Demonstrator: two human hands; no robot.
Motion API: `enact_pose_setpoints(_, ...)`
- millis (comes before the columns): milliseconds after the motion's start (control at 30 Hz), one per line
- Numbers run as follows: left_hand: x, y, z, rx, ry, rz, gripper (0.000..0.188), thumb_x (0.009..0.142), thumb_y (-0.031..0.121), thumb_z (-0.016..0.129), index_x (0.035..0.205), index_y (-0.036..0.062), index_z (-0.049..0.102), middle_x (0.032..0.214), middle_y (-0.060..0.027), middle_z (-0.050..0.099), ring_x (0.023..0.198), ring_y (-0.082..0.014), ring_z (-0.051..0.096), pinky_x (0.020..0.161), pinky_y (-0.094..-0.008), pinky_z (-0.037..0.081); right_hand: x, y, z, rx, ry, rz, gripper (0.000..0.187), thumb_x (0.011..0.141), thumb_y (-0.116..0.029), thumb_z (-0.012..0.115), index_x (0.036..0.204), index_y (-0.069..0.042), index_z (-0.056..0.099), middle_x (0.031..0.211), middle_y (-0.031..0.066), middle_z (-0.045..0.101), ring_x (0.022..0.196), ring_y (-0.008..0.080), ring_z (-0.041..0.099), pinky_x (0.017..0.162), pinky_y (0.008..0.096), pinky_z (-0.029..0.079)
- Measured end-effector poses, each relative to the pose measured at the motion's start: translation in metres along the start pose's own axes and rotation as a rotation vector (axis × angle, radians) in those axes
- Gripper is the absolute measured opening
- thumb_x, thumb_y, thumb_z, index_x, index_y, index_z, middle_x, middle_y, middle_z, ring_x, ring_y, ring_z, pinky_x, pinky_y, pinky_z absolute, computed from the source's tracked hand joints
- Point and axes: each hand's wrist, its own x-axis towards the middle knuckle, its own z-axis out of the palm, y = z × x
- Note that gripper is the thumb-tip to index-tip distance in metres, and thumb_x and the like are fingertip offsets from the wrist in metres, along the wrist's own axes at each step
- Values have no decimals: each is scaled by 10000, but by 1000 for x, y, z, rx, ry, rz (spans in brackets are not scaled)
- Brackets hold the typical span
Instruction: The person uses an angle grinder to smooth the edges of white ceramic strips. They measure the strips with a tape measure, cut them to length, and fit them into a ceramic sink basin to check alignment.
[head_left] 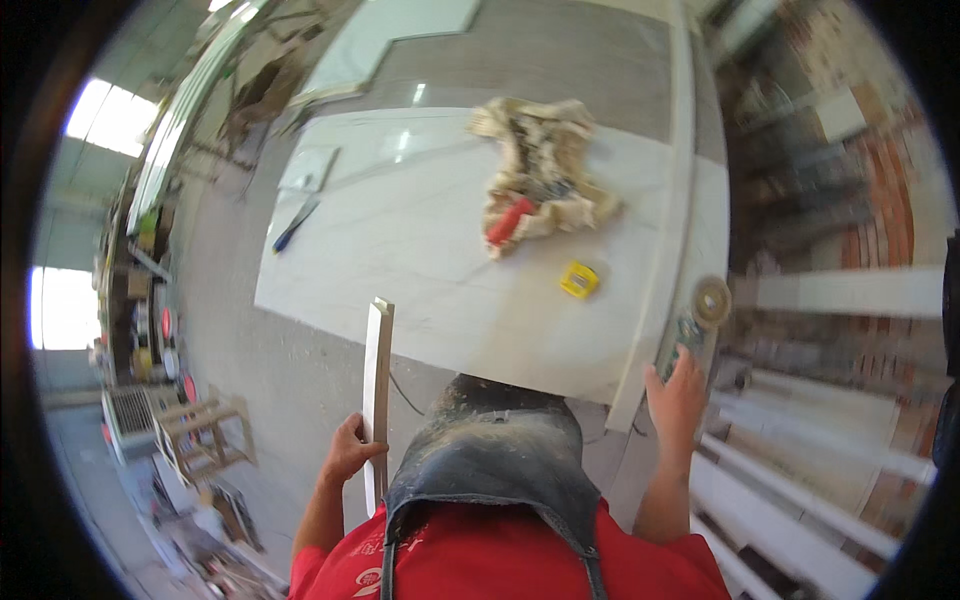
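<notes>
My left hand (352, 450) is closed around a long, narrow white strip (376, 380), held upright beside my dusty dark apron (490, 455). On the right, my right hand (677, 400) is at the rear end of an angle grinder (688, 330), thumb and forefinger apart. The grinder's round disc (711, 301) points away from me. It lies by a long pale straight bar (660, 270) that runs along the right side of a white marble-look slab (430, 240). A yellow tape measure (579, 280) rests on the slab.
A crumpled, stained cream cloth (540, 170) with a red object (510, 221) lies on the slab. Toward its left edge are a blue-handled scraper-like tool (296, 223) and a small pale offcut (310, 168). A wooden stool (205, 440) stands left; white slabs (800, 490) are stacked right.
</notes>
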Motion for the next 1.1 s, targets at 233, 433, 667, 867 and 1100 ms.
enact_pose_setpoints(233,-45,-98,-44,-766,109,-77,357,680,100,758,991,-1,615,843,-95,652,714,-209,646,691,-344,546,128,-158,106,-207,24,-22,845,856,-604,695,1452,-43,484,1315,238,601,1261,459,572,997,535,518)
enact_pose_setpoints(433,-68,-256,-104,-1363,104,7,450,689,143,668,1103,-13,582,890,-110,655,737,-236,657,678,-386,564,154,-136,164,76,77,-36,469,895,-418,667,1200,-68,605,1162,168,668,1022,379,651,843,507,548)
enact_pose_setpoints(667,-56,-316,-215,-1564,158,-81,402,716,94,702,1094,-2,607,919,-117,639,755,-239,656,677,-405,574,-31,-429,217,1365,-932,238,411,940,-267,511,1309,-107,594,1128,132,659,946,364,646,730,448,530)
enact_pose_setpoints(867,3,-335,-297,-1484,242,-99,380,718,78,724,1074,-4,617,897,-110,648,737,-238,660,672,-396,575,-149,-692,269,1009,-1375,-33,401,952,-228,596,1316,-61,582,1054,134,682,906,319,717,676,420,579)
enact_pose_setpoints(1100,100,-316,-477,-1132,350,-67,390,688,96,739,1052,3,634,895,-87,651,766,-199,651,706,-360,557,-186,-896,408,794,-1587,-292,305,884,-152,763,1134,-48,622,958,57,675,810,166,692,684,310,582)
